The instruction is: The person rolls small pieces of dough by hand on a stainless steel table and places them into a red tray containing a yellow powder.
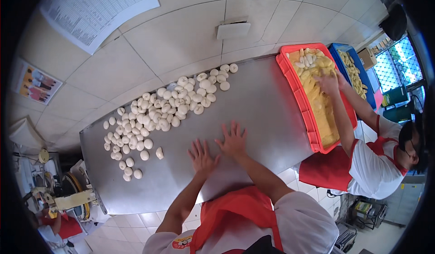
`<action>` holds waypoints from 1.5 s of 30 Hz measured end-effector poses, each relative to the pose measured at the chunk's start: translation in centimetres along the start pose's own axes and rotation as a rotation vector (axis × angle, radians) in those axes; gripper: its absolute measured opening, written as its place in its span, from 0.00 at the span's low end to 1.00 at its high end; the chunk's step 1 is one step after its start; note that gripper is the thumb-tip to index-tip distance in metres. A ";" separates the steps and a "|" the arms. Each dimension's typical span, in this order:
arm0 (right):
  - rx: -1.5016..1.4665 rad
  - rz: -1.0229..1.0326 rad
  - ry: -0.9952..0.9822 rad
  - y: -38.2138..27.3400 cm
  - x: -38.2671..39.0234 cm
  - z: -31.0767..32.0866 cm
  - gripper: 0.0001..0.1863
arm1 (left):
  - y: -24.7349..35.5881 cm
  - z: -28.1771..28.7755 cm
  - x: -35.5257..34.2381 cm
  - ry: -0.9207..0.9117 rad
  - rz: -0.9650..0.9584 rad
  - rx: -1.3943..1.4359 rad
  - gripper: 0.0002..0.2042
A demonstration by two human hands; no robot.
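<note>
One long stainless-steel desk carries everything. At its right end sits a red rectangular plastic crate filled with pale yellow dough, where another person's hand reaches in; a blue plastic crate stands just behind it. Dozens of small round white dough balls lie heaped across the desk's far side, apart from the hands. Left hand and right hand rest flat on bare steel, fingers spread, gripping nothing.
</note>
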State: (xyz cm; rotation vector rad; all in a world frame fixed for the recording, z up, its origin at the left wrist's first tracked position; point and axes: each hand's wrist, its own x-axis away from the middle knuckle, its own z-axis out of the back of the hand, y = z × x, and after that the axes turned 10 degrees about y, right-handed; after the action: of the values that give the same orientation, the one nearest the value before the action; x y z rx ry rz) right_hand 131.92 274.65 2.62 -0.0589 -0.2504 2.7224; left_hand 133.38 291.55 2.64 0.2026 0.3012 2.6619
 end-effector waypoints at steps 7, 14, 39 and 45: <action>-0.083 -0.051 0.093 1.3 -13.7 -2.0 0.37 | 2.7 -2.3 -8.4 0.196 -0.043 -0.010 0.42; -0.148 0.062 0.220 0.1 2.7 -0.3 0.31 | -1.5 -1.1 8.0 -0.144 -0.025 0.096 0.38; -1.815 -0.844 -0.063 12.7 -14.1 -0.2 0.24 | 0.4 4.0 -19.7 0.272 -0.038 0.495 0.15; -0.600 -0.158 0.051 -2.3 -20.6 -2.6 0.19 | -2.0 3.3 -3.3 0.095 0.529 1.058 0.14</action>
State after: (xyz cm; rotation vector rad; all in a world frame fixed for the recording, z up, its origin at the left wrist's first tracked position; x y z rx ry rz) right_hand 151.94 268.98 0.58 -0.2633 -0.9989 2.3936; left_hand 137.81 292.39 5.04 0.5271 1.8869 2.6955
